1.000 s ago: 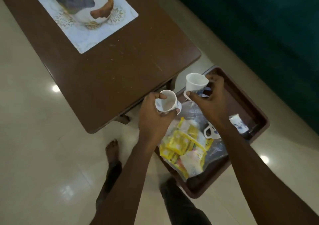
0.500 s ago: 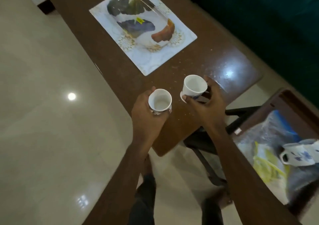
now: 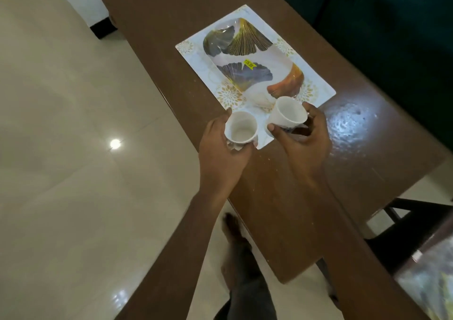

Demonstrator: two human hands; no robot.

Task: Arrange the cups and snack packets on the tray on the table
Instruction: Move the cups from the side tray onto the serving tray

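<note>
A white tray (image 3: 316,84) printed with grey, gold and orange leaves lies on the brown table (image 3: 282,197). My left hand (image 3: 220,152) grips a white cup (image 3: 241,129), held upright over the tray's near left corner. My right hand (image 3: 304,145) grips a second white cup (image 3: 288,112), tilted away from me over the tray's near edge. Both cups look empty. At the bottom right edge, clear snack packets (image 3: 431,285) show only in part and blurred.
A dark green sofa (image 3: 392,25) runs along the table's far right side. Pale glossy floor tiles (image 3: 73,148) lie to the left. My leg and bare foot (image 3: 235,231) stand beside the table's near edge. A dark frame (image 3: 404,231) sits low at the right.
Both hands have carried their cups from above the floor tray, across the table's end, to the near edge of the leaf-print tray. The view has swung left, so the floor tray is nearly out of sight.
</note>
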